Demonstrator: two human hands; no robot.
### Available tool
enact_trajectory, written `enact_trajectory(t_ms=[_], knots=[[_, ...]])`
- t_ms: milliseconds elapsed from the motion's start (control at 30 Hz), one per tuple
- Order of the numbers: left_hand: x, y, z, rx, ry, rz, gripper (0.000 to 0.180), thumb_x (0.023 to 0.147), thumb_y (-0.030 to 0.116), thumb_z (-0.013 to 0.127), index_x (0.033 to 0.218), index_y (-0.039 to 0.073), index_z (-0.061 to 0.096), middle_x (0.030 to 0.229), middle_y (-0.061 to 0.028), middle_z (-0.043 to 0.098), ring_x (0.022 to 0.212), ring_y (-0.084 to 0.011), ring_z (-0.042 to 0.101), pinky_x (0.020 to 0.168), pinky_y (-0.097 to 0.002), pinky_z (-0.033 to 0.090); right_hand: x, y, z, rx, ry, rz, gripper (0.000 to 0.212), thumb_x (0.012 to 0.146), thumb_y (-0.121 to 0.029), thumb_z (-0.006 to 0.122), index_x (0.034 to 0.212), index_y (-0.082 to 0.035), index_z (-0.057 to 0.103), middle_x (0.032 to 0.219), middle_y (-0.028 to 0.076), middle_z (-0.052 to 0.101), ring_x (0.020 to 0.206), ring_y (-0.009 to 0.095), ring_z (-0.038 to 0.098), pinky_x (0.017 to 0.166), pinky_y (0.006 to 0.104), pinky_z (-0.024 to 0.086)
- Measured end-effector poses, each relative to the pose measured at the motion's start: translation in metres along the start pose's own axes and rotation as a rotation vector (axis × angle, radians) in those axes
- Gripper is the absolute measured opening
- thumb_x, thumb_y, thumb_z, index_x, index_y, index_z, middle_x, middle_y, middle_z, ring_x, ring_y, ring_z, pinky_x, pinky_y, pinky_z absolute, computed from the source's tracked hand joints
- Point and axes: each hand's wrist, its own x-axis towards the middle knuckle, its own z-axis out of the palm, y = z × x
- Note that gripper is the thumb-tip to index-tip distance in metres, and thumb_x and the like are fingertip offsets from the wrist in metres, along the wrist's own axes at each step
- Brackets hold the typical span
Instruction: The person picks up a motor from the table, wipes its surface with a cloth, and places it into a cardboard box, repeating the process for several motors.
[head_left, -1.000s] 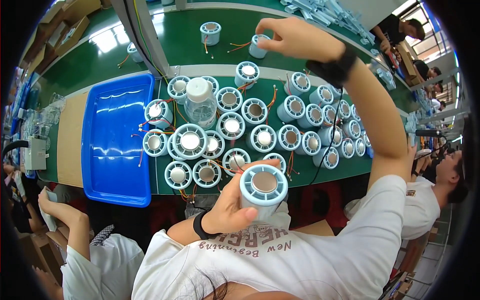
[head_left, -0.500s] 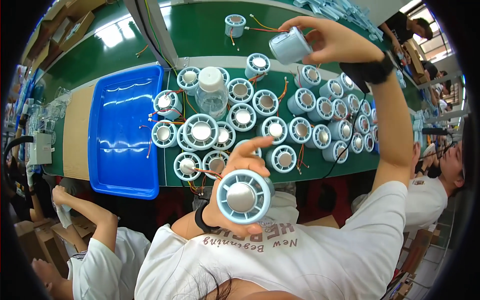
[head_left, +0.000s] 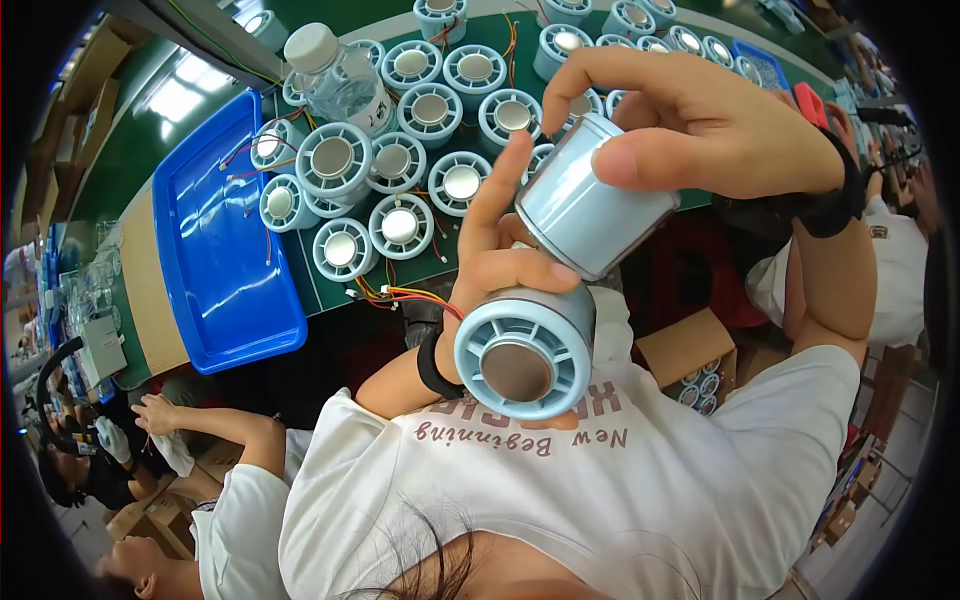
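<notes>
My left hand point(head_left: 483, 255) holds a light-blue cylindrical housing point(head_left: 475, 340), its spoked end with a silver disc facing up. Red, yellow and black wires run from it to small white plugs. Just above, my right hand point(head_left: 690, 120) grips a second light-blue housing point(head_left: 590, 200) by its smooth, glossy side, tilted, thumb on the near side. The lower rim of that housing is close to my left fingers; whether they touch I cannot tell. Many similar housings point(head_left: 430, 112) stand on the green table beyond, silver discs up, some with loose wires.
A blue plastic tray point(head_left: 225, 260) lies left of the housings, beside a cardboard sheet point(head_left: 150, 270). A clear bottle with a white cap point(head_left: 313, 48) stands among them. An open carton point(head_left: 690, 345) with round parts is at lower right. Co-workers sit on both sides.
My right hand has brought its housing from the far side of the table toward me, close to my left hand. The view has shifted, and the left housing is tilted differently.
</notes>
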Motion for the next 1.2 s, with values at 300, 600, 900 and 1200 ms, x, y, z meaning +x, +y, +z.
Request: enact_trajectory(t_ms=[300,600,900,1200], knots=[[-0.022,0.008,0.004,-0.514,0.105,-0.179,0.085,0.064,0.063,0.077,0.126,0.012,0.048,0.132,-0.0154,0.037,0.105,-0.0299,0.052,0.081,-0.0379,0.047,-0.012,-0.002,0.014,0.243,-0.109,0.131,0.071,0.088,-0.06,0.056,0.124,0.001,0.045,0.088,0.011,0.064,0.069,0.011,0.066,0.059,0.0217,0.054],[-0.015,0.018,0.005,-1.174,0.445,-0.399,0.097,0.072,0.072,0.067,0.133,0.001,0.04,0.114,-0.0113,0.054,0.089,-0.0247,0.054,0.072,-0.0336,0.047,-0.007,0.019,0.018,-0.012,-0.111,-0.043,0.087,0.082,-0.073,0.053,0.122,0.004,0.048,0.084,0.012,0.065,0.064,0.015,0.066,0.053,0.023,0.054],[-0.016,0.019,0.007,-1.341,0.394,-0.538,0.098,0.072,0.076,0.062,0.134,0.003,0.042,0.117,-0.0117,0.053,0.085,-0.0215,0.048,0.07,-0.031,0.042,-0.015,0.011,0.022,0.074,0.014,0.189,0.074,0.085,-0.066,0.055,0.106,0.006,0.058,0.081,0.008,0.063,0.07,0.011,0.062,0.061,0.0234,0.052],[-0.01,-0.012,0.013,-1.443,0.014,-0.897,0.092,0.064,0.065,0.078,0.126,0.005,0.048,0.12,-0.0114,0.042,0.084,-0.0176,0.04,0.071,-0.0284,0.041,-0.178,0.061,0.113,0.306,0.621,0.331,0.055,0.084,-0.042,0.07,0.113,0.003,0.055,0.092,0.006,0.061,0.083,0.008,0.057,0.069,0.0212,0.047]])
